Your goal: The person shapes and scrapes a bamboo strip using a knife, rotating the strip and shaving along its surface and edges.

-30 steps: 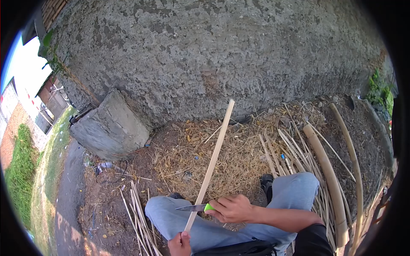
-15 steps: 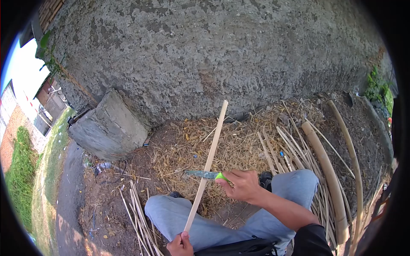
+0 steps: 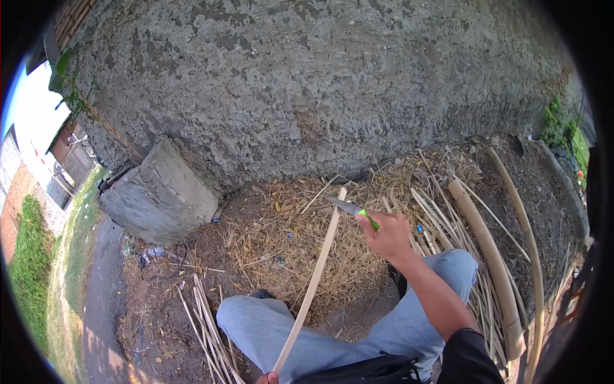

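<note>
A long, flat bamboo strip (image 3: 314, 280) slants up from my lap toward the wall. Its lower end is in my left hand (image 3: 268, 378), which shows only partly at the bottom edge of the view. My right hand (image 3: 389, 235) is closed round the green handle of a knife (image 3: 348, 206). The knife's blade lies across the strip close to its far end, pointing left. My bent legs in pale jeans (image 3: 262, 323) are on both sides of the strip.
Shavings (image 3: 288, 256) cover the ground ahead. Thin bamboo strips (image 3: 208, 326) lie at left, with more strips (image 3: 448, 224) at right. Beyond those are a thick bamboo length (image 3: 486, 262) and a curved pole (image 3: 521, 224). A concrete block (image 3: 163, 195) stands against the rough wall (image 3: 307, 83).
My right hand has slid the knife up along the strip, from its middle to near its far end. My left hand and the strip have shifted lower, toward my body.
</note>
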Available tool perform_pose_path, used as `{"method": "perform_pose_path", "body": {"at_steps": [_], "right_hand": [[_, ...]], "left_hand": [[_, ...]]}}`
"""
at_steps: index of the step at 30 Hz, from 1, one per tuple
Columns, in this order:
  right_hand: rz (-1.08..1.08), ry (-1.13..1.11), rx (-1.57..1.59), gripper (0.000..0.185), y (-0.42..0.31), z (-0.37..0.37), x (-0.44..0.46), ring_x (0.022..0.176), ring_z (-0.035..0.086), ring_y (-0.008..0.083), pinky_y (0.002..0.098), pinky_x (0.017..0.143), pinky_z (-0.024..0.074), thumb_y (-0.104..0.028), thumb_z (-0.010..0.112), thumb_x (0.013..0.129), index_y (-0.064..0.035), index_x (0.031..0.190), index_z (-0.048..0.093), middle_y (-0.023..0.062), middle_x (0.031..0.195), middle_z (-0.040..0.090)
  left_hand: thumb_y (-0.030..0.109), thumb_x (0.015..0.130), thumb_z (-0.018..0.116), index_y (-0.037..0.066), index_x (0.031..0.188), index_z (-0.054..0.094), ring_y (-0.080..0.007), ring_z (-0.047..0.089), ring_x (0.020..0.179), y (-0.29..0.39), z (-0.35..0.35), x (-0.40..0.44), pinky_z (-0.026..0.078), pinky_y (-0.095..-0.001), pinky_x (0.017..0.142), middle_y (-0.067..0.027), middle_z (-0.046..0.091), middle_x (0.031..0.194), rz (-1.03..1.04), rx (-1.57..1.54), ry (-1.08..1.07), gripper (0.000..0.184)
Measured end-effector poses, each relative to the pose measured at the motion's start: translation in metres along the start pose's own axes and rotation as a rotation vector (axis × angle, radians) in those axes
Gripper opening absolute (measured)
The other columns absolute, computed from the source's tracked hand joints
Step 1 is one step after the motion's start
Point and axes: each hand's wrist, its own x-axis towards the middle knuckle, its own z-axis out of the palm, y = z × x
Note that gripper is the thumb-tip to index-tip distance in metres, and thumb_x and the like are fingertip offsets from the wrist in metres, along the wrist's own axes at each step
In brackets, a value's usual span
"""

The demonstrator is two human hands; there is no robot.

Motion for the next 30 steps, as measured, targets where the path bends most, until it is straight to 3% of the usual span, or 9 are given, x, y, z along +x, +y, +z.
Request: {"method": "perform_pose_path", "body": {"at_steps": [2, 5, 7, 11, 16, 18, 22, 24, 30], "right_hand": [[0.0, -0.005, -0.006, 0.03, 0.005, 0.006, 0.0, 0.044, 0.058, 0.0293, 0.0424, 0.043, 0.0417, -0.033, 0.067, 0.093, -0.0077, 0.078, 0.073, 0.0097, 0.054, 0.06], [0.258, -0.107, -0.18, 0.04, 0.037, 0.001, 0.017, 0.048, 0.059, 0.0321, 0.0442, 0.048, 0.0435, -0.037, 0.063, 0.095, -0.0051, 0.072, 0.069, 0.0123, 0.054, 0.058], [0.634, -0.17, -0.214, 0.048, 0.058, -0.002, 0.023, 0.049, 0.057, 0.0322, 0.0451, 0.052, 0.0424, -0.041, 0.059, 0.098, -0.0028, 0.071, 0.067, 0.015, 0.054, 0.056], [0.381, -0.001, 0.159, 0.046, 0.029, 0.012, 0.004, 0.044, 0.047, 0.0299, 0.0441, 0.048, 0.0354, -0.039, 0.056, 0.1, -0.002, 0.074, 0.068, 0.0154, 0.052, 0.053], [0.08, -0.246, 0.288, 0.029, -0.049, 0.003, -0.047, 0.043, 0.056, 0.0265, 0.04, 0.042, 0.0402, -0.029, 0.068, 0.093, -0.002, 0.085, 0.071, 0.0115, 0.058, 0.06], [-0.076, -0.239, 0.349, 0.023, -0.062, 0.004, -0.053, 0.047, 0.062, 0.0251, 0.0376, 0.044, 0.0458, -0.026, 0.071, 0.09, -0.0035, 0.087, 0.072, 0.01, 0.062, 0.064], [-0.065, -0.244, 0.328, 0.022, -0.055, 0.003, -0.042, 0.048, 0.062, 0.0241, 0.0357, 0.044, 0.046, -0.026, 0.07, 0.091, -0.004, 0.087, 0.072, 0.0095, 0.063, 0.065], [0.009, -0.155, 0.326, 0.021, -0.043, 0.005, -0.034, 0.046, 0.061, 0.0238, 0.0363, 0.042, 0.0439, -0.025, 0.07, 0.091, -0.0042, 0.087, 0.072, 0.0096, 0.061, 0.063], [0.082, -0.11, 0.268, 0.022, -0.029, 0.001, -0.009, 0.042, 0.056, 0.0272, 0.0388, 0.041, 0.0399, -0.024, 0.068, 0.093, -0.0036, 0.088, 0.071, 0.0112, 0.055, 0.058]], "left_hand": [[0.022, 0.099, 0.055, 0.002, 0.073, 0.059, -0.0347, 0.052, 0.051, -0.006, -0.003, -0.003, 0.04, -0.0426, 0.05, -0.0194, 0.054, 0.061, -0.002, 0.01, -0.002, 0.033], [0.023, 0.099, 0.057, 0.002, 0.074, 0.059, -0.0352, 0.052, 0.05, -0.005, -0.013, -0.01, 0.04, -0.044, 0.049, -0.0198, 0.053, 0.06, -0.064, 0.086, 0.004, 0.033], [0.025, 0.099, 0.056, 0.002, 0.077, 0.062, -0.0355, 0.053, 0.051, -0.004, -0.026, -0.015, 0.041, -0.0452, 0.048, -0.0202, 0.055, 0.061, -0.045, 0.068, 0.037, 0.032], [0.03, 0.1, 0.052, 0.001, 0.083, 0.065, -0.0357, 0.058, 0.055, -0.017, -0.009, 0.0, 0.044, -0.045, 0.053, -0.0211, 0.059, 0.064, -0.014, 0.079, 0.008, 0.036], [0.024, 0.099, 0.055, 0.0, 0.098, 0.071, -0.0366, 0.067, 0.067, 0.001, 0.025, 0.048, 0.051, -0.0427, 0.061, -0.0222, 0.068, 0.077, -0.162, -0.072, -0.235, 0.029], [0.026, 0.106, 0.051, -0.004, 0.094, 0.064, -0.0055, 0.04, 0.05, 0.009, 0.048, 0.073, 0.033, -0.0257, 0.047, 0.0003, 0.052, 0.064, -0.095, -0.451, -0.24, 0.035], [0.028, 0.105, 0.053, -0.002, 0.095, 0.067, -0.0055, 0.045, 0.055, 0.066, 0.045, 0.136, 0.037, -0.0257, 0.051, 0.0011, 0.055, 0.067, -0.048, -0.499, -0.335, 0.035], [0.013, 0.107, 0.043, -0.004, 0.111, 0.065, -0.0046, 0.044, 0.058, 0.086, 0.045, 0.164, 0.037, -0.0216, 0.054, 0.0023, 0.051, 0.066, 0.103, -0.477, -0.475, 0.028], [0.006, 0.104, 0.045, -0.004, 0.111, 0.065, -0.0042, 0.046, 0.064, 0.105, 0.068, 0.241, 0.038, -0.0221, 0.057, 0.0026, 0.055, 0.071, 0.319, -0.465, -0.64, 0.023]]}}
